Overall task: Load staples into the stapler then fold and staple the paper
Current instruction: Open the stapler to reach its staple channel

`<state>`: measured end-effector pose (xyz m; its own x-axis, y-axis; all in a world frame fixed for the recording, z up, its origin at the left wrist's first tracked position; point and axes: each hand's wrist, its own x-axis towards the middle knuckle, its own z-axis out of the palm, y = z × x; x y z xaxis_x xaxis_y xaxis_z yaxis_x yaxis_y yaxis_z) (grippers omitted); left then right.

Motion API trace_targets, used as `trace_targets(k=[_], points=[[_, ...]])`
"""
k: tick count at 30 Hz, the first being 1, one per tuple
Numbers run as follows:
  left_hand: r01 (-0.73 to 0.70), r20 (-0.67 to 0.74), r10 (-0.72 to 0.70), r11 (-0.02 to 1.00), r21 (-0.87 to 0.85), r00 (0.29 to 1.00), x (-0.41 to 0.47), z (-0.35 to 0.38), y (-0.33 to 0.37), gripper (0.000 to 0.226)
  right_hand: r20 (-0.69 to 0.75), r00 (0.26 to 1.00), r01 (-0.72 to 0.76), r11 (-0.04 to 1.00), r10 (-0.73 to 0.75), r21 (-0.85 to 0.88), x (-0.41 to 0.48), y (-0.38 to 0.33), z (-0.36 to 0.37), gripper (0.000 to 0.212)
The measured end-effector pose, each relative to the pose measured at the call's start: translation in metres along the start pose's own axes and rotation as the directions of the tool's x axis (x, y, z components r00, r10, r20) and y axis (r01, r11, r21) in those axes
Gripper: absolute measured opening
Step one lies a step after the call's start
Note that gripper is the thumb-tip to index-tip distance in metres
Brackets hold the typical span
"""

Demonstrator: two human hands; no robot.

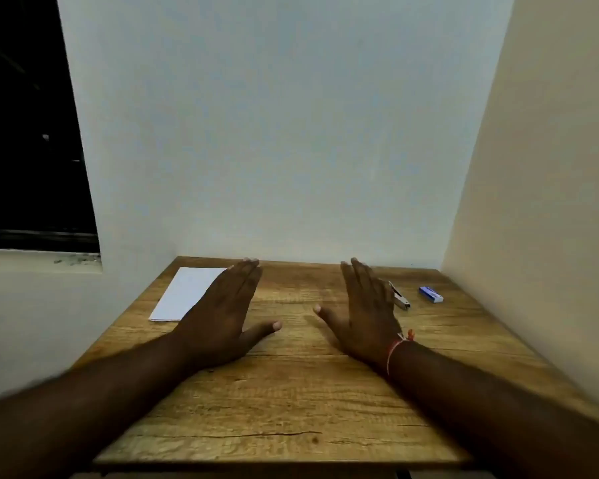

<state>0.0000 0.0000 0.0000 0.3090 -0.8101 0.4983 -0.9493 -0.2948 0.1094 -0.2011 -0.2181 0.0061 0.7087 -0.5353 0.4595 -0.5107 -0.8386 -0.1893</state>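
While both palms lie flat on the wooden table point(291, 402), the left hand point(222, 316) is spread with the thumb out and holds nothing, and its fingers cover the right edge of the white paper point(184, 293). The right hand point(363, 312) is also spread and empty. Just beside it, partly hidden, lies the stapler point(401, 297). Near, further right, lies the blue staple box point(431, 294).
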Motion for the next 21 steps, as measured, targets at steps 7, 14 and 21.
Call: trace_targets(k=[7,14,21], points=[[-0.126,0.183,0.107,0.988,0.094,0.977,0.028,0.005,0.004,0.117,-0.078,0.85,-0.527,0.84,0.521,-0.133,0.058,0.068,0.004,0.085],[-0.08,0.046,0.08,0.997,-0.015,0.996,0.04,0.009,0.006,0.113,0.005,0.84,-0.536,0.831,0.543,-0.148,0.082,0.09,0.021,0.056],[0.184,0.035,-0.192,0.85,-0.493,0.981,0.045,0.001,0.021,0.099,0.041,0.972,-0.217,0.82,0.231,0.53,0.061,0.016,0.012,0.035]])
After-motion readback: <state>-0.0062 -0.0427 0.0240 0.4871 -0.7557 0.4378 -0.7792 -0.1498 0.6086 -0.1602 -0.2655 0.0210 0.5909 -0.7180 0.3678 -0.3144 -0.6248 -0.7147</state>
